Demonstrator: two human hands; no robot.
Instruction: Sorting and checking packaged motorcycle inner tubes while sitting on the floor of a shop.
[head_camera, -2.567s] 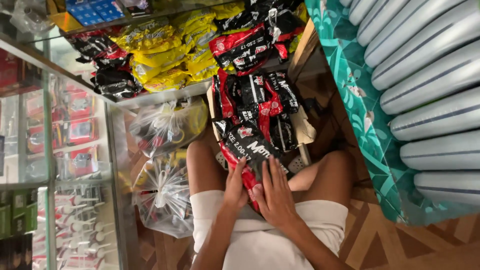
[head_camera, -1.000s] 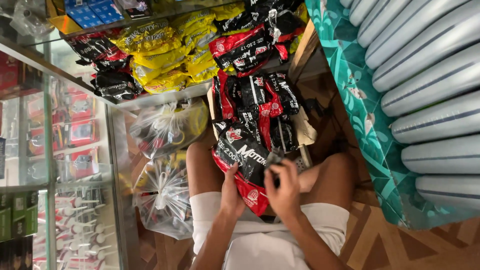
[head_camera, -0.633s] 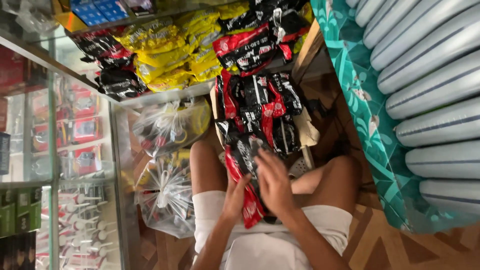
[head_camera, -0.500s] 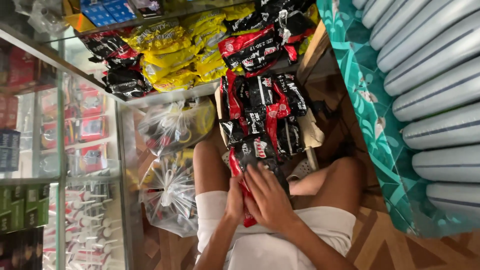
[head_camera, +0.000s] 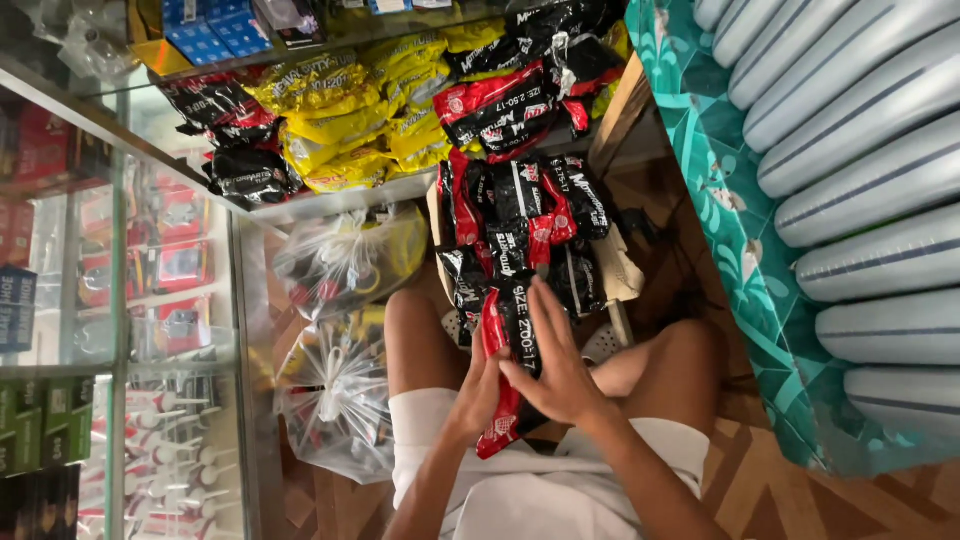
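Since half a second ago, the black-and-red packet (head_camera: 508, 375) has swung from lying low between the knees to standing nearly on end, its top now level with the fingertips and its red lower end hanging down toward the white shorts (head_camera: 520, 480). Both hands have closed in on it from either side.

A seated person's left hand (head_camera: 478, 392) cups the packet's left edge, fingers curled around behind it and the thumb lying along the red strip. The right hand (head_camera: 558, 365) presses flat against the packet's right face, fingers stretched upward and slightly spread, the fingertips (head_camera: 537, 300) reaching just past the packet's upper edge. The packet sits sandwiched between the two palms, touching both, above the person's lap and between the bare knees. Its lower end pokes out below the heel of the left hand.

Just beyond the fingertips, a heap of similar black-and-red packets (head_camera: 525, 225) fills a cardboard box (head_camera: 625, 270) on the floor. Above that, a glass shelf (head_camera: 330, 200) carries yellow packets (head_camera: 340, 120) beside more black and red ones. Clear plastic bags (head_camera: 335, 385), knotted at the top, lie against the left knee, near a glass display case (head_camera: 120, 330) stocked with small boxed goods. A teal patterned cloth (head_camera: 730, 230) runs down the right side, next to stacked pale ribbed panels (head_camera: 870, 180). Wooden parquet flooring (head_camera: 770, 495) shows at lower right.
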